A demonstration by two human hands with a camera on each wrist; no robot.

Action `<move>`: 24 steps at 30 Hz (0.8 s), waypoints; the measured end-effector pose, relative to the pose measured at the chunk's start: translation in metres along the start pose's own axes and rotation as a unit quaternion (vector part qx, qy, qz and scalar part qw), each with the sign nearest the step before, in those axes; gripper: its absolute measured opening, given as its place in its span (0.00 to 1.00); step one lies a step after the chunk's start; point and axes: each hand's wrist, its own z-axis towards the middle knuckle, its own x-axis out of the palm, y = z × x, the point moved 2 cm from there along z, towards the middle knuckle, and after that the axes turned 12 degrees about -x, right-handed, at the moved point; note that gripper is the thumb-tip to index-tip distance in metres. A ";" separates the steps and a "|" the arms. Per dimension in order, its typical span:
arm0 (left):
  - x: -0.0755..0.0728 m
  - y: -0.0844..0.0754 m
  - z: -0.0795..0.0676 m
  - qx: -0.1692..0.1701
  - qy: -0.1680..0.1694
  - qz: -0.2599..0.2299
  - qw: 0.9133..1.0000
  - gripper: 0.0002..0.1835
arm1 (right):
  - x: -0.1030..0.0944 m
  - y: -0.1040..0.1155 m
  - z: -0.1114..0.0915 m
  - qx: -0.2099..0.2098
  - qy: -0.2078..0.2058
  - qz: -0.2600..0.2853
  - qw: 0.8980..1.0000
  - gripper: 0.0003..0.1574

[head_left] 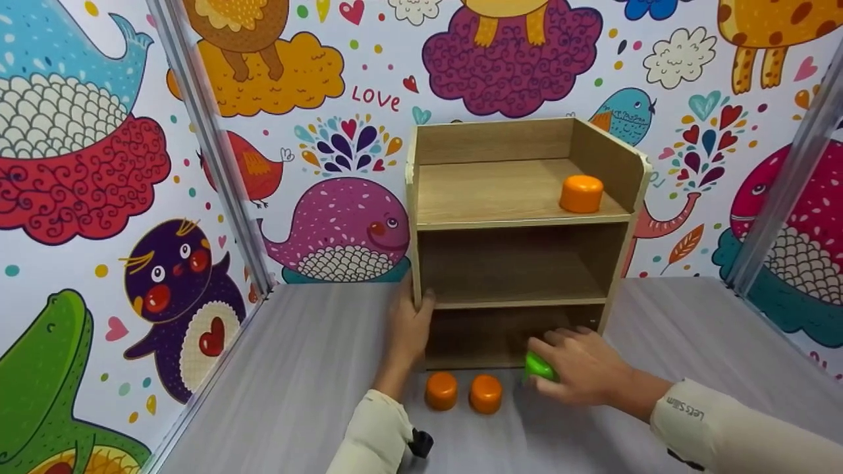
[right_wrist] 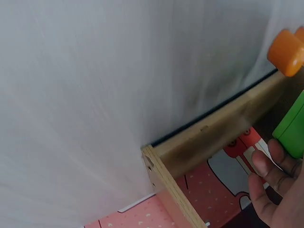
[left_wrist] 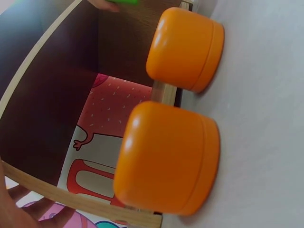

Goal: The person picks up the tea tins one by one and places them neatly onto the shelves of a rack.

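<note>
A small wooden shelf (head_left: pixel 527 306) with stacked levels stands on the table. My left hand (head_left: pixel 408 326) grips its left side panel, thumb at the front edge and fingers round the outer face. My right hand (head_left: pixel 579 365) holds a green rounded block (head_left: pixel 537 368) in front of the bottom level; in the right wrist view the green block (right_wrist: pixel 292 126) is partly cut off by the frame edge. Two orange rounded blocks (head_left: pixel 441 391) (left_wrist: pixel 168 159) stand side by side on the table before the shelf. Another orange block (head_left: pixel 581 194) sits on the top level, at the right.
Grey table surface (head_left: pixel 316 355) extends on both sides of the shelf. Behind it rises a wall (head_left: pixel 369 59) printed with cartoon animals. Metal frame posts (head_left: pixel 211 145) run up at the left and right corners.
</note>
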 end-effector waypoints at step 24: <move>-0.001 -0.001 0.000 0.024 0.006 -0.024 0.999 0.32 | -0.060 -0.017 0.019 0.005 -0.035 -0.011 0.999 0.26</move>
